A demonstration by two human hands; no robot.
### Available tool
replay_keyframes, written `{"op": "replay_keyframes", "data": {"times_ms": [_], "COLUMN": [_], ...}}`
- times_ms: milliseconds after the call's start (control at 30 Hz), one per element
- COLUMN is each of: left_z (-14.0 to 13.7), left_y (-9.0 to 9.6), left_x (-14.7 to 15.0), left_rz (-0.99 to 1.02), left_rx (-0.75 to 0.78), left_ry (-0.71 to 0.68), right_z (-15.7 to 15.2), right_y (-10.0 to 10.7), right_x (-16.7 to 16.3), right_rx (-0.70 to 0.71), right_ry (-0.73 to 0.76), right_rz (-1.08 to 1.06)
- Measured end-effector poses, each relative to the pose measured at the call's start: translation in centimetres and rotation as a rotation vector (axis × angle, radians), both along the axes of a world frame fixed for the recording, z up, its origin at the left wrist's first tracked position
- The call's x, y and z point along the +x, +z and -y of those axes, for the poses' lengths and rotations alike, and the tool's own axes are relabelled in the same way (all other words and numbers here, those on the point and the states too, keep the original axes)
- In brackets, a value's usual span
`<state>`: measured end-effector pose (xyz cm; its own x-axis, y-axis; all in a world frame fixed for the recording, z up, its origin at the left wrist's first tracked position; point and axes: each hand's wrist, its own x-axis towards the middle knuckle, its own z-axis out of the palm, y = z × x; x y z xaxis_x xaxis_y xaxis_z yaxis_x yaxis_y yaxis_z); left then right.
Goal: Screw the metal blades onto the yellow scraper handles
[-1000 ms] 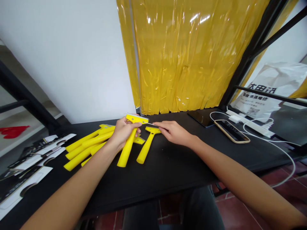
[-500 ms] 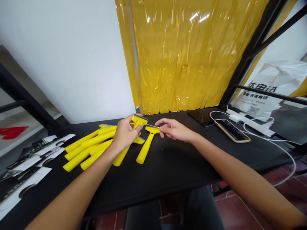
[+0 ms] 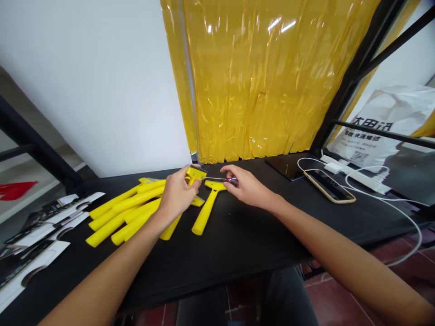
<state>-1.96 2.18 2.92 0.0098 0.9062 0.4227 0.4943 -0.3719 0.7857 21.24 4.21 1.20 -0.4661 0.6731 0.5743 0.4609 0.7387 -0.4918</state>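
Note:
My left hand (image 3: 179,190) is closed round a yellow scraper (image 3: 196,173), its head with a metal blade edge pointing up and away from me. In my right hand (image 3: 249,184) is a screwdriver (image 3: 231,180) with a dark reddish handle, its thin shaft lying level and its tip at the scraper head. Below the shaft, another scraper (image 3: 204,215) rests on the table with its handle toward me. Several more yellow scrapers (image 3: 127,203) lie in a pile left of my left hand and partly behind my forearm.
Printed cards (image 3: 44,246) are stacked at the table's left side. At the right lie a dark tablet (image 3: 285,166), a phone (image 3: 328,185), white cables and a power strip (image 3: 356,174). A yellow plastic curtain (image 3: 272,90) hangs behind; a white bag (image 3: 384,127) stands beyond the black frame.
The fingers of my right hand have shifted back along the screwdriver, so its handle now shows. My left hand still holds the scraper, its head slightly turned.

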Motion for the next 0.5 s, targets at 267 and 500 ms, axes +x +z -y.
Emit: {"op": "replay_keyframes", "data": {"times_ms": [267, 500], "left_z": [-0.31, -0.36], "left_y": [-0.22, -0.04], "left_x": [-0.14, -0.44], "left_rz": [0.029, -0.012], "left_rx": [-0.002, -0.003], "left_ry": [0.027, 0.068], "right_z": [0.07, -0.31], "right_y": [0.07, -0.37], "right_x": [-0.05, 0.04], "right_rx": [-0.047, -0.079], "right_ry": [-0.11, -0.08], "right_rz": [-0.116, -0.018]}}
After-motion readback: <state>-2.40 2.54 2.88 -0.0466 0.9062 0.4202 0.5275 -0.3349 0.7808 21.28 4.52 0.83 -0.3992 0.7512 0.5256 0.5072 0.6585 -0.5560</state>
